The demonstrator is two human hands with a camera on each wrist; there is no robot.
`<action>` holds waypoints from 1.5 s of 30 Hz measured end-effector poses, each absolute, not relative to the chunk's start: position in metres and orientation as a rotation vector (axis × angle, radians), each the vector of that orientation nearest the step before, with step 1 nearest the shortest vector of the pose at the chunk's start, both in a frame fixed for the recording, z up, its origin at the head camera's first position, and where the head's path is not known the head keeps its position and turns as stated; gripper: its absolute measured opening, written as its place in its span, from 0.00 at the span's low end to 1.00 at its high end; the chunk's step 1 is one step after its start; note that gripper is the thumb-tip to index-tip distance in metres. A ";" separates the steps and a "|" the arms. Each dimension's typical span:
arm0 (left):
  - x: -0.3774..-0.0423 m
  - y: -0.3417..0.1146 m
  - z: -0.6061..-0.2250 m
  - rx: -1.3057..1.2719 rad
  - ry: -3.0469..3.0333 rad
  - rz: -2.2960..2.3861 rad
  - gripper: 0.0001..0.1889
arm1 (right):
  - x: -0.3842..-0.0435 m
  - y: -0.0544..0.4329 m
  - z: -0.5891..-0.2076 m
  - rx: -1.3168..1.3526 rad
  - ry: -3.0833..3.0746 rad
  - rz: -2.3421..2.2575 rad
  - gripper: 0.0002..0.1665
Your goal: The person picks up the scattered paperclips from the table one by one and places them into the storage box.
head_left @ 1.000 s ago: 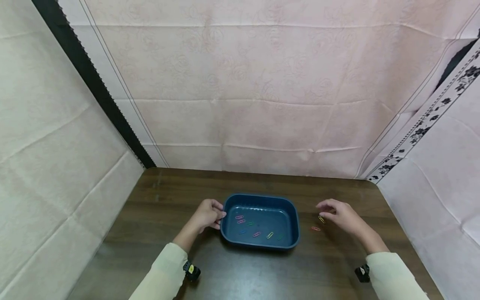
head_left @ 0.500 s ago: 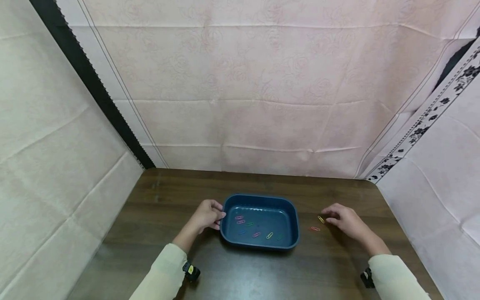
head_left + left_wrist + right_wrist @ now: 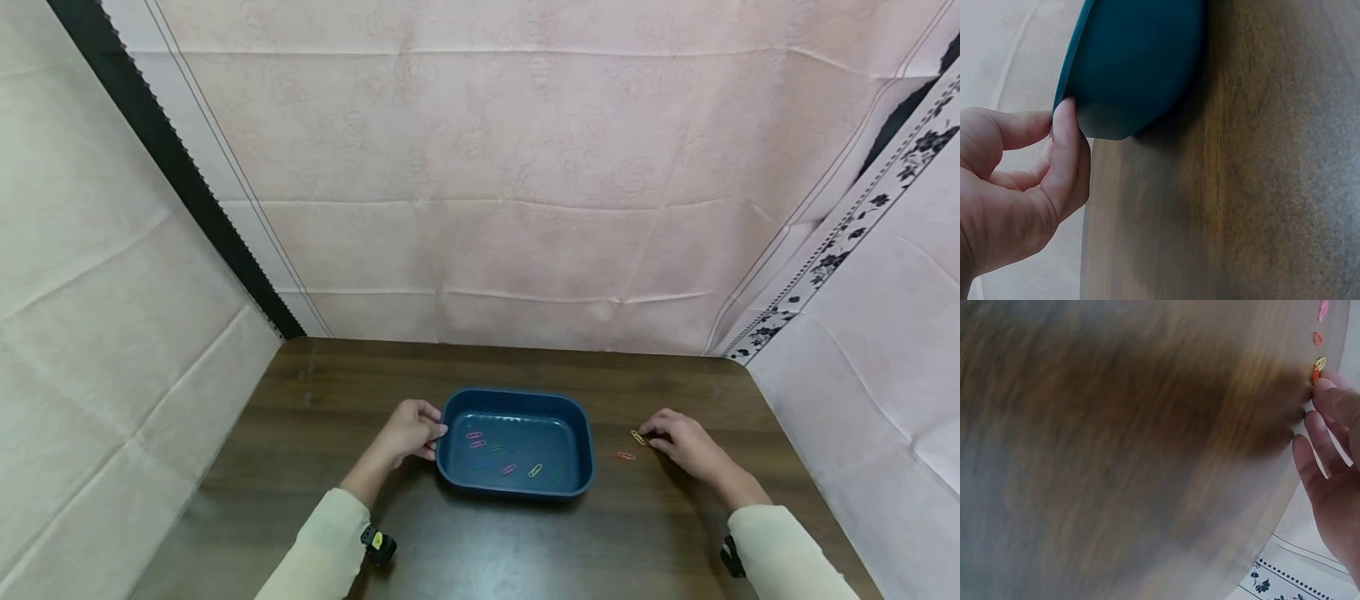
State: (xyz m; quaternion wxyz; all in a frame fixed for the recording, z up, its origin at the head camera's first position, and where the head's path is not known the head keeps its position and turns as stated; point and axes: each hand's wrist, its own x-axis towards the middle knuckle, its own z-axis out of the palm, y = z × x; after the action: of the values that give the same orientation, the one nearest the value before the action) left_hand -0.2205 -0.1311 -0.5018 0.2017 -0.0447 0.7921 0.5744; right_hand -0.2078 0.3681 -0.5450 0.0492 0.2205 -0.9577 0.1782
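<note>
A dark blue tray rests on the wooden table, with several coloured paper clips lying in it. At the tray's left rim, my left hand pinches the edge between thumb and fingers; the left wrist view shows this hand close up. Right of the tray, my right hand has thumb and fingertips together at one end of a yellow paper clip. A bit of orange shows beside the yellow clip at the thumb tip in the right wrist view. A red paper clip lies nearby.
The brown table runs back to a pale cloth hanging behind it. More pale cloth hangs at the left and right, the right one with a black floral border. A dark camera sits on the left wrist.
My right hand has come down from above the yellow paper clip, drawn slightly back, then closed its fingertips at the clip's end. The left hand keeps its hold on the tray.
</note>
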 end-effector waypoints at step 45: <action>-0.219 -0.130 -0.500 -0.130 2.229 1.591 0.11 | -0.219 0.368 -0.543 0.698 -3.019 0.566 0.11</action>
State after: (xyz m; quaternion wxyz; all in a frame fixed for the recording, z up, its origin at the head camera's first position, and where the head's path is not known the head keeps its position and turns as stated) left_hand -0.2193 -0.1296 -0.4995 0.1990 -0.0463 0.7968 0.5687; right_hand -0.2190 0.3679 -0.5427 -0.0038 0.2215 -0.9585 0.1796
